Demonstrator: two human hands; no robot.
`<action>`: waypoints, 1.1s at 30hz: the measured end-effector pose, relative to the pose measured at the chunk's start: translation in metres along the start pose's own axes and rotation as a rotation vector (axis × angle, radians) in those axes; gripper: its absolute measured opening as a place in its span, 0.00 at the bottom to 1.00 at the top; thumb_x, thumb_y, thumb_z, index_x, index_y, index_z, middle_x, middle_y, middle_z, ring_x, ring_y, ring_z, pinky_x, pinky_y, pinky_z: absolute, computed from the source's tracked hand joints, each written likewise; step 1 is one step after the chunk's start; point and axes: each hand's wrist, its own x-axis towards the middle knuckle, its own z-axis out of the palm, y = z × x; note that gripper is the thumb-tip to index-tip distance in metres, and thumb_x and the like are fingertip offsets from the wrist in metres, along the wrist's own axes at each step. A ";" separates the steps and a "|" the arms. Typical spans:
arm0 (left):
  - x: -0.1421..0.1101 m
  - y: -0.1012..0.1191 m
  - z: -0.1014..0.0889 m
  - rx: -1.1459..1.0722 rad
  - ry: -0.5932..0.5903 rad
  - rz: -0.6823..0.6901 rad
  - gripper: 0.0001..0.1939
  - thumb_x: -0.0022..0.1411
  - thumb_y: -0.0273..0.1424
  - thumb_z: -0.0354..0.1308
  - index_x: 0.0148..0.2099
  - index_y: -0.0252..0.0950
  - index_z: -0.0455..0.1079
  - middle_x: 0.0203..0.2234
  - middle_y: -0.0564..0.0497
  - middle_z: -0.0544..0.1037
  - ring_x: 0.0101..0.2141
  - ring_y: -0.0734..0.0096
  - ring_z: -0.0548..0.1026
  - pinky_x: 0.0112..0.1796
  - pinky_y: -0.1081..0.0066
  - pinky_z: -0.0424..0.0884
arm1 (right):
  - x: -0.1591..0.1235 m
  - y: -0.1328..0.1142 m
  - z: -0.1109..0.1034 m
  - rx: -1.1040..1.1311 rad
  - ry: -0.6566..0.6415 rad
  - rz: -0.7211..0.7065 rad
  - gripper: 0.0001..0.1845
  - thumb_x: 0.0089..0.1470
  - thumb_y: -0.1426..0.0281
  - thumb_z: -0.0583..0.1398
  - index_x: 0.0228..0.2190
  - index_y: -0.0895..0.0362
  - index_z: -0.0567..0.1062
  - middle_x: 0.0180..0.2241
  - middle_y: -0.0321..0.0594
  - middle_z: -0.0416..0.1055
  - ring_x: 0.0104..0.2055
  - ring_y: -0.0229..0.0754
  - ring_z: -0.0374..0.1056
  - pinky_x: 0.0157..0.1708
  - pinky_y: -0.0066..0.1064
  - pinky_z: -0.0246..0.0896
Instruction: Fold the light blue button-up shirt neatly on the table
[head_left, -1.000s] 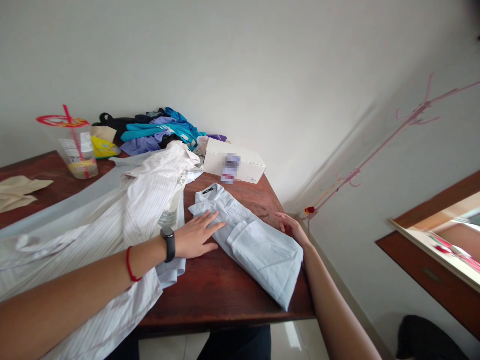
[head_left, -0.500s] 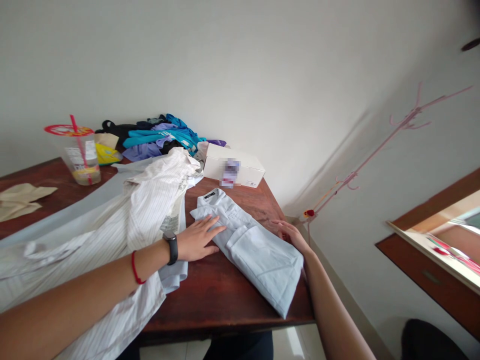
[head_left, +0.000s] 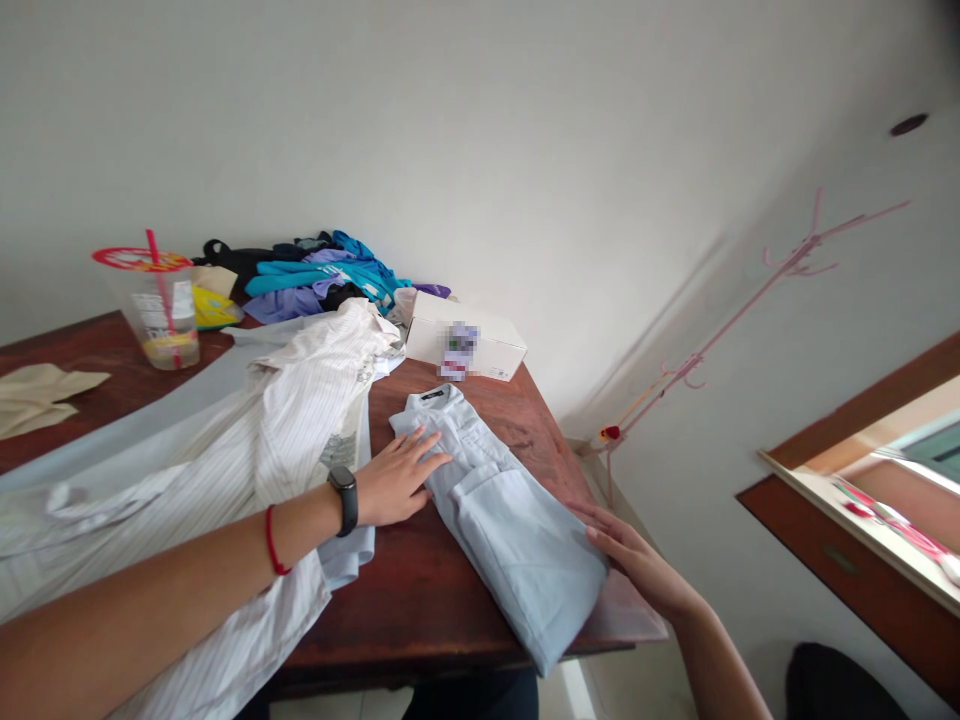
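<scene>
A pale blue shirt (head_left: pixel 514 545) lies folded into a long narrow shape, its collar and dark label at the far end. Its near end reaches the table's front edge. My left hand (head_left: pixel 397 482) rests on the shirt's left side below the collar, palm down and fingers spread. At the right side of the lower half is my right hand (head_left: pixel 637 560), with its fingers stretched out against the cloth edge. The right thumb lies on the fabric. Beside my left forearm is a white striped shirt (head_left: pixel 300 400), loosely spread over another light blue cloth.
A white box (head_left: pixel 495 345) stands behind the folded shirt. Piled clothes (head_left: pixel 330 270) lie at the back, near a plastic cup (head_left: pixel 169 320) with a red straw. Beige cloth (head_left: pixel 45 395) is at the far left. Right of the wooden table (head_left: pixel 420 590) stands a pink coat rack (head_left: pixel 720 325).
My right hand has moved toward me along the shirt's right side. The shirt's near end has shifted slightly left and nearer. My left hand stays almost in place.
</scene>
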 end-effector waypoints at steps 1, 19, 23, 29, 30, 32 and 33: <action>0.000 0.002 -0.001 -0.020 0.001 0.020 0.32 0.64 0.29 0.58 0.69 0.39 0.60 0.71 0.38 0.53 0.70 0.40 0.48 0.65 0.42 0.54 | -0.003 0.001 0.000 -0.019 -0.009 0.004 0.29 0.54 0.49 0.66 0.54 0.45 0.78 0.59 0.43 0.72 0.62 0.61 0.64 0.62 0.52 0.58; -0.002 0.044 -0.013 -0.241 -0.061 0.316 0.18 0.63 0.25 0.60 0.54 0.43 0.78 0.43 0.48 0.76 0.43 0.61 0.76 0.47 0.69 0.69 | -0.016 -0.004 0.021 -0.089 0.083 -0.014 0.35 0.51 0.48 0.67 0.54 0.55 0.77 0.49 0.48 0.79 0.47 0.56 0.76 0.44 0.43 0.73; -0.003 0.044 -0.011 -0.234 -0.071 0.289 0.21 0.61 0.29 0.64 0.57 0.42 0.75 0.40 0.49 0.76 0.42 0.60 0.75 0.44 0.69 0.69 | -0.024 0.016 0.025 -0.049 0.294 -0.036 0.34 0.48 0.46 0.68 0.49 0.56 0.79 0.46 0.48 0.80 0.44 0.54 0.76 0.43 0.40 0.72; -0.004 0.044 -0.010 -0.219 -0.088 0.307 0.17 0.62 0.31 0.66 0.54 0.45 0.79 0.45 0.48 0.75 0.45 0.59 0.75 0.48 0.67 0.67 | -0.031 0.028 0.025 -0.114 0.285 -0.013 0.35 0.49 0.45 0.67 0.49 0.57 0.80 0.45 0.48 0.80 0.46 0.55 0.75 0.44 0.39 0.72; -0.004 0.044 -0.010 -0.220 -0.090 0.316 0.16 0.62 0.32 0.66 0.52 0.46 0.80 0.44 0.48 0.76 0.46 0.59 0.75 0.48 0.67 0.67 | -0.030 0.028 0.024 -0.135 0.267 -0.025 0.34 0.50 0.45 0.67 0.49 0.57 0.80 0.46 0.48 0.80 0.47 0.55 0.75 0.45 0.40 0.71; -0.004 0.043 -0.009 -0.225 -0.090 0.331 0.13 0.62 0.32 0.66 0.49 0.46 0.81 0.43 0.49 0.76 0.45 0.60 0.75 0.48 0.67 0.67 | -0.027 0.031 0.021 -0.169 0.244 -0.052 0.33 0.50 0.46 0.67 0.49 0.57 0.80 0.47 0.48 0.80 0.48 0.56 0.75 0.46 0.40 0.71; -0.004 0.043 -0.009 -0.228 -0.087 0.334 0.12 0.62 0.32 0.66 0.49 0.46 0.81 0.43 0.49 0.76 0.46 0.60 0.74 0.48 0.67 0.67 | -0.025 0.033 0.020 -0.181 0.239 -0.060 0.33 0.51 0.46 0.67 0.49 0.57 0.80 0.48 0.48 0.80 0.48 0.56 0.75 0.46 0.40 0.72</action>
